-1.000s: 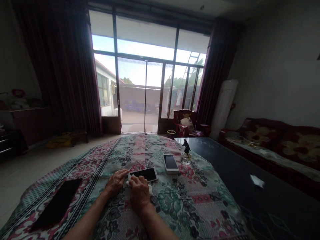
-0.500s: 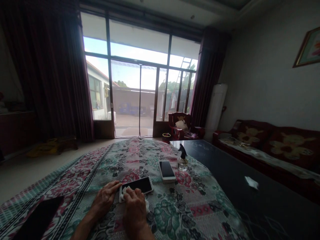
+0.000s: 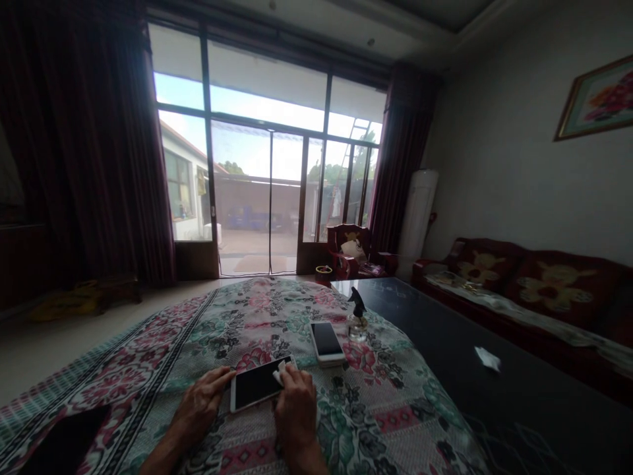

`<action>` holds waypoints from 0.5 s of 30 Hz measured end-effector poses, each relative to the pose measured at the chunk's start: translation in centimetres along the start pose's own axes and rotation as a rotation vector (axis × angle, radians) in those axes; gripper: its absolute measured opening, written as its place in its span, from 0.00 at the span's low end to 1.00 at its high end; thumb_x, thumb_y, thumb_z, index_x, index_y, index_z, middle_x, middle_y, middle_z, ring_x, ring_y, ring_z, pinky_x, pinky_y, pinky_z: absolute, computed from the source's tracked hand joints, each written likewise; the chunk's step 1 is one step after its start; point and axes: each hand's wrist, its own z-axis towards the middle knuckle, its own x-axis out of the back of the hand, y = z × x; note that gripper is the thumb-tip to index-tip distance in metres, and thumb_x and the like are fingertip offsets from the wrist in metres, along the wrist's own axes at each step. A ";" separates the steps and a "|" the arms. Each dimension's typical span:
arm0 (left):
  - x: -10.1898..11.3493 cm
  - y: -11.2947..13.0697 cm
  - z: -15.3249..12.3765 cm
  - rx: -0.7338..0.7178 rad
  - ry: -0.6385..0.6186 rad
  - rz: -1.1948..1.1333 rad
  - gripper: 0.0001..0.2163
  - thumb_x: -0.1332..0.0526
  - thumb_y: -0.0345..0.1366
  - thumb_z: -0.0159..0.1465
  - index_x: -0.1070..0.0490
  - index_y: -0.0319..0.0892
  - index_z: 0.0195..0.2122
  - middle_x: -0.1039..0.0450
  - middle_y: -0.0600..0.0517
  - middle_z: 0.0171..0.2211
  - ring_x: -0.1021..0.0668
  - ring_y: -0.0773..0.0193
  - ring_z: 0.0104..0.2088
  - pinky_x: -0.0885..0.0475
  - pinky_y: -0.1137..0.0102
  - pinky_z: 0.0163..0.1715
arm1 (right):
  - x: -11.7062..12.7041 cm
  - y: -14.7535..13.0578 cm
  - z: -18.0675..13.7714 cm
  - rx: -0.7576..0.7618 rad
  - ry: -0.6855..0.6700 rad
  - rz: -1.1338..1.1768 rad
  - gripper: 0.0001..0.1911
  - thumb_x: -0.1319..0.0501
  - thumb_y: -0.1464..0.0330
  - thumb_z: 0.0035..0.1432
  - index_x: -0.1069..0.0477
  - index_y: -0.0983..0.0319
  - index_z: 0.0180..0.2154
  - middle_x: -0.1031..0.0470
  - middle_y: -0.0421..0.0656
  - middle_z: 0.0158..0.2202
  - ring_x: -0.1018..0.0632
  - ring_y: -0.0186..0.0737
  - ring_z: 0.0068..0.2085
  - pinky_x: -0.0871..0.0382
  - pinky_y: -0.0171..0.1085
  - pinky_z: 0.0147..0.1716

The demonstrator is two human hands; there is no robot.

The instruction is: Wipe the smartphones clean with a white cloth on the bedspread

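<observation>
A white phone (image 3: 254, 388) with a dark screen lies on the floral cloth (image 3: 376, 422) in front of me. My left hand (image 3: 200, 406) rests flat at the phone's left edge, fingers stretched out and touching it. My right hand (image 3: 295, 412) is closed on a small white wipe (image 3: 279, 374) and presses it onto the right part of the phone's screen.
A second white phone (image 3: 326, 342) lies farther back, next to a small dark bird figurine (image 3: 356, 311) on a glass base. A dark flat object (image 3: 54, 448) lies at the cloth's left. A white scrap (image 3: 487, 358) sits on the dark table (image 3: 494, 409) at right. Sofa (image 3: 534, 284) beyond.
My right hand has slid with the wipe from the phone's left end to its right part. The camera has tilted up, so hands and phone sit lower in view.
</observation>
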 end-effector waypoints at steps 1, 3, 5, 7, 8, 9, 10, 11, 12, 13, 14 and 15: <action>-0.1 -0.1 0.0 -0.004 -0.001 -0.002 0.21 0.49 0.30 0.59 0.26 0.52 0.50 0.27 0.55 0.53 0.27 0.60 0.54 0.34 0.65 0.56 | 0.2 0.3 0.2 -0.021 0.017 -0.012 0.23 0.52 0.78 0.59 0.27 0.58 0.49 0.28 0.43 0.53 0.31 0.45 0.51 0.40 0.41 0.51; -0.2 -0.2 0.0 -0.012 -0.001 0.003 0.21 0.49 0.30 0.59 0.26 0.52 0.50 0.27 0.55 0.53 0.27 0.60 0.53 0.33 0.64 0.56 | 0.4 0.6 0.4 -0.050 0.032 -0.036 0.23 0.52 0.79 0.58 0.27 0.59 0.49 0.28 0.43 0.53 0.31 0.45 0.51 0.40 0.41 0.51; -0.3 -0.4 0.0 -0.017 0.004 0.013 0.20 0.50 0.31 0.60 0.26 0.52 0.49 0.27 0.54 0.52 0.27 0.60 0.53 0.32 0.64 0.55 | 0.4 0.6 0.4 -0.052 0.030 -0.047 0.23 0.52 0.79 0.58 0.27 0.59 0.49 0.28 0.43 0.53 0.31 0.45 0.52 0.40 0.40 0.52; -0.6 -0.8 0.0 -0.027 0.009 0.019 0.20 0.49 0.31 0.60 0.26 0.52 0.49 0.27 0.54 0.52 0.26 0.59 0.53 0.31 0.63 0.54 | 0.0 0.3 0.1 -0.018 0.020 -0.038 0.22 0.51 0.78 0.59 0.27 0.59 0.49 0.29 0.43 0.53 0.32 0.45 0.52 0.40 0.41 0.52; -0.7 -1.0 0.1 -0.036 0.012 0.020 0.20 0.50 0.32 0.60 0.26 0.52 0.50 0.27 0.54 0.52 0.26 0.59 0.53 0.31 0.63 0.54 | -0.3 0.1 -0.1 0.010 0.012 -0.028 0.22 0.51 0.78 0.59 0.28 0.59 0.49 0.29 0.43 0.54 0.32 0.45 0.52 0.40 0.42 0.52; -0.9 -1.2 0.1 -0.046 0.013 0.022 0.20 0.50 0.32 0.60 0.26 0.52 0.50 0.27 0.54 0.52 0.26 0.59 0.53 0.31 0.63 0.54 | -0.7 -0.2 -0.4 0.039 0.005 -0.017 0.21 0.50 0.77 0.58 0.28 0.58 0.49 0.29 0.43 0.54 0.32 0.46 0.52 0.40 0.43 0.52; -1.0 -1.4 0.1 -0.054 0.016 0.027 0.20 0.50 0.32 0.61 0.26 0.51 0.50 0.27 0.54 0.52 0.26 0.59 0.52 0.31 0.63 0.54 | -1.2 -0.5 -0.7 0.069 -0.004 -0.007 0.21 0.49 0.77 0.58 0.28 0.57 0.49 0.30 0.43 0.54 0.32 0.47 0.52 0.41 0.44 0.51; -1.2 -1.6 0.2 -0.059 0.021 0.033 0.20 0.51 0.32 0.61 0.27 0.51 0.50 0.27 0.53 0.52 0.26 0.59 0.52 0.31 0.63 0.54 | -1.8 -0.8 -0.9 0.100 -0.017 -0.002 0.21 0.48 0.77 0.57 0.28 0.57 0.49 0.30 0.42 0.55 0.32 0.48 0.52 0.41 0.46 0.51; -1.3 -1.7 0.2 -0.061 0.028 0.040 0.20 0.51 0.32 0.61 0.27 0.51 0.50 0.27 0.53 0.52 0.26 0.59 0.53 0.30 0.63 0.54 | -2.5 -1.1 -1.1 0.126 -0.027 -0.002 0.20 0.47 0.76 0.56 0.28 0.56 0.48 0.30 0.42 0.55 0.33 0.49 0.52 0.41 0.47 0.51; -1.4 -1.9 0.1 -0.064 0.035 0.047 0.20 0.51 0.32 0.60 0.27 0.51 0.50 0.26 0.53 0.52 0.26 0.60 0.53 0.30 0.63 0.54 | -3.3 -1.4 -1.3 0.159 -0.046 -0.008 0.20 0.45 0.75 0.56 0.28 0.55 0.49 0.30 0.41 0.55 0.33 0.50 0.52 0.40 0.48 0.51; -1.5 -2.0 0.1 -0.068 0.038 0.053 0.20 0.50 0.32 0.60 0.27 0.52 0.50 0.26 0.54 0.52 0.26 0.60 0.53 0.30 0.64 0.54 | -4.1 -1.7 -1.4 0.191 -0.064 -0.022 0.20 0.44 0.74 0.55 0.28 0.55 0.49 0.30 0.41 0.55 0.32 0.50 0.52 0.39 0.48 0.49; -1.6 -2.1 0.1 -0.073 0.040 0.057 0.20 0.50 0.32 0.60 0.27 0.52 0.50 0.26 0.54 0.52 0.26 0.60 0.53 0.30 0.64 0.53 | -4.9 -1.9 -1.5 0.226 -0.078 -0.038 0.18 0.42 0.72 0.55 0.28 0.55 0.48 0.30 0.41 0.55 0.32 0.50 0.51 0.38 0.47 0.48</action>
